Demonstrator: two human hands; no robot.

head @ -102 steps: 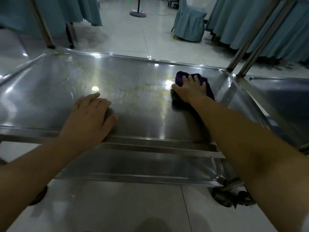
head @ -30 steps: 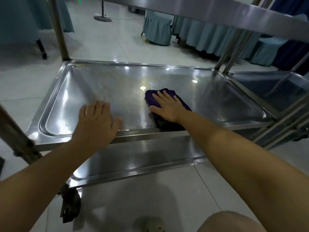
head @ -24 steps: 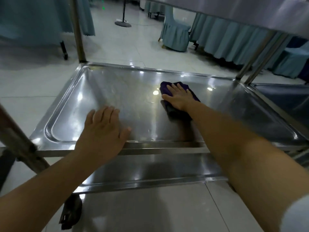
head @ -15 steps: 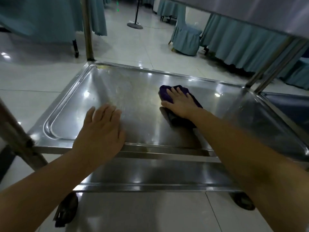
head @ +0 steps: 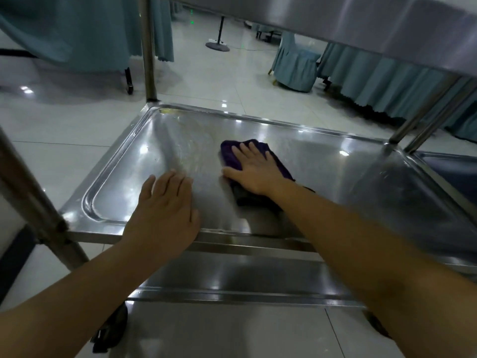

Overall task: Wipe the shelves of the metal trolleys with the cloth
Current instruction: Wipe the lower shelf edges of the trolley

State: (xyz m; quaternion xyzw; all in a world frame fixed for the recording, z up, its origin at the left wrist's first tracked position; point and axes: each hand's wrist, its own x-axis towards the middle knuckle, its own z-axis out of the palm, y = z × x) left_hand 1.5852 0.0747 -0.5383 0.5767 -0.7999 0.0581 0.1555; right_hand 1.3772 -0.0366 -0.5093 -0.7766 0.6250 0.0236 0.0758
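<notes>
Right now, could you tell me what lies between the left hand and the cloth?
In the head view, only bare shelf separates the left hand from the cloth.

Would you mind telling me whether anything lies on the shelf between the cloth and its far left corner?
Nothing visible does. The right hand presses the cloth flat on the shelf, and the steel from there to the far left corner shows only smears. The left hand rests near the front edge, off that path.

The cloth (head: pixel 232 156) is dark purple. The trolley shelf (head: pixel 335 182) is shiny silver steel (yellowish smears at its far corner). Teal-blue drapes (head: pixel 382 86) hang over pale glossy floor tiles (head: pixel 64 120).
</notes>
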